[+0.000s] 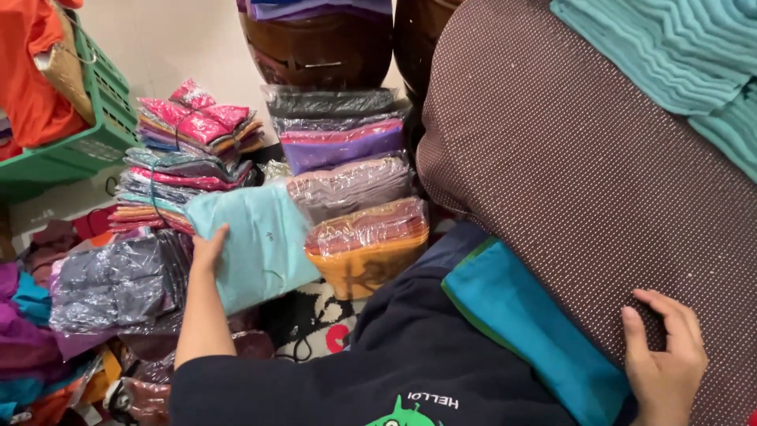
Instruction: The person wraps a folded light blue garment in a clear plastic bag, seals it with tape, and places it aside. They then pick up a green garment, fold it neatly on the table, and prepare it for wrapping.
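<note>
Left hand (pixel 210 246) closed on the near left edge of a pale teal packet (pixel 256 246) in clear wrap, thumb over its face, the fingers hidden behind it; the packet is held up, tilted, in front of the stock. Just behind and left of that grip: a tied stack of mixed-colour packets (pixel 189 150); below it, grey wrapped bundles (pixel 118 280). To the right of the packet: an orange wrapped bundle (pixel 369 246), with mauve and purple bundles (pixel 343 150) piled above it. A green crate (pixel 95 118) sits further up to the left, partly cut off. Right hand (pixel 666 359) lies flat, fingers loosely spread, on a brown dotted fabric (pixel 576 173), gripping nothing; a teal cloth (pixel 528 323) lies just to its left. The dark sleeve hides the floor beneath.
</note>
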